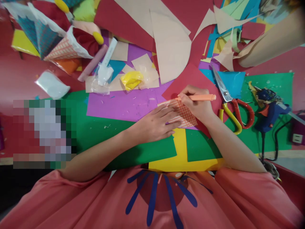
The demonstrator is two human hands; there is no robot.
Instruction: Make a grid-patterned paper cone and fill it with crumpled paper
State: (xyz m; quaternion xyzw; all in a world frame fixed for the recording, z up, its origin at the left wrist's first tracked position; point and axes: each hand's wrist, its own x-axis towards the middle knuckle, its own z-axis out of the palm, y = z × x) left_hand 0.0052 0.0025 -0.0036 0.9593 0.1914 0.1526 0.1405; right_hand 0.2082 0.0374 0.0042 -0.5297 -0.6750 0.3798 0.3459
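Note:
My right hand (196,103) is closed round an orange marker (205,97), its tip pointing left at a piece of paper. That paper (188,113) is pale with an orange grid of crossing lines. Across the paper's left part my left hand (159,122) lies flat, fingers stretched toward the right. Under the paper are a red sheet (209,86) and a purple sheet (111,105). Just right of my right hand lie scissors (226,95) with one yellow and one red handle.
A blue glue gun (268,116) with its cord lies at the right. Paper cones (64,47) with grid patterns rest at the upper left. Bagged yellow clay (132,80), a white packet (52,85), beige paper (171,47) and a beige roll (274,39) lie beyond my hands.

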